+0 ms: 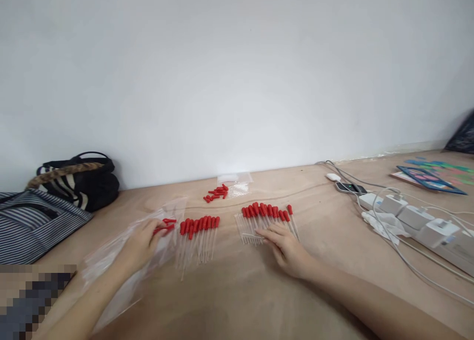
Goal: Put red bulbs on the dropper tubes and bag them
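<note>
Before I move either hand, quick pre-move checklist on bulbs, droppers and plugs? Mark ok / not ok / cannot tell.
1. Left hand at the red pieces over the large plastic bag: ok.
2. Right hand gripping just one tube: cannot tell, fingers overlap several.
3. Left red-topped group apart from right red-topped group: ok.
4. No loose red pieces near the wall: not ok, a small pile lies by the small clear bag.
5. Right hand apart from white plugs: ok.

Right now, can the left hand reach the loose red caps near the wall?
Probably yes: only the clear bag's edge and tabletop seem to lie between the left hand and those red caps, though other caps lie at its fingers.
</note>
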Demonstrator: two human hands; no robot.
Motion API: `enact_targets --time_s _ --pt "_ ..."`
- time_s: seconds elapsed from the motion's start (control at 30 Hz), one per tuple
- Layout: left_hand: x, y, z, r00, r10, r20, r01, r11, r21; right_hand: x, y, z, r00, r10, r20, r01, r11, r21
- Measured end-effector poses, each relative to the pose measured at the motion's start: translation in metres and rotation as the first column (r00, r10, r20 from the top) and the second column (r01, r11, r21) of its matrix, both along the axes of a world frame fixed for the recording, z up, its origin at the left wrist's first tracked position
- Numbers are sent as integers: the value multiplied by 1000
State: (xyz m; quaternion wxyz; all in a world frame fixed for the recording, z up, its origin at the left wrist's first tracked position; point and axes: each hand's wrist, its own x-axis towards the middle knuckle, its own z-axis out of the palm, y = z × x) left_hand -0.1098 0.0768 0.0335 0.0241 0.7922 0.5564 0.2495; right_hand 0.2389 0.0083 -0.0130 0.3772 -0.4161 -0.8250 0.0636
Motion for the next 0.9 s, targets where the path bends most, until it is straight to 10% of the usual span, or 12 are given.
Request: enact_targets --time_s 0.3,0.9 --pt "134 -66 -25 716 -53 696 380 866 -326 -10 -3 -8 981 -87 -172 68 991 -113" --pt "143 -70 -32 599 35 800 447 814 -370 -22 -18 -8 997 -49 -52 50 998 24"
